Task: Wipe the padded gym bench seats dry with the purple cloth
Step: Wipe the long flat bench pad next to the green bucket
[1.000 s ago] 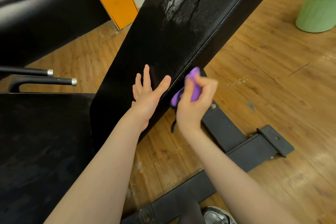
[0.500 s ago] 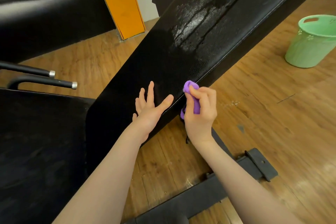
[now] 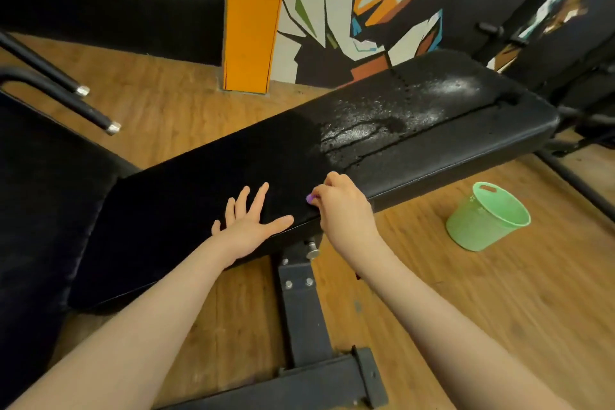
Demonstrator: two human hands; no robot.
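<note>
I see L hand (image 3: 248, 226) flat, fingers spread on bench pad (image 3: 199, 196); R hand (image 3: 342, 206) at 3 o'clock, fist round 1 purple cloth (image 3: 309, 198). 1 green bucket (image 3: 487, 216).

Wet glossy grained bench pad (image 3: 382, 130), wood-look floor (image 3: 499, 293), probably plastic bucket (image 3: 486, 220)

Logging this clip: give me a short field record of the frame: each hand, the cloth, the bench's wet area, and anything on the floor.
left hand: flat, fingers spread, resting on the padded bench
right hand: fingers curled round the purple cloth at the bench's near edge
purple cloth: mostly hidden in the fist
wet patch: droplets and streaks on the far half of the pad, beyond both hands
floor: green plastic bucket to the right of the bench
</note>
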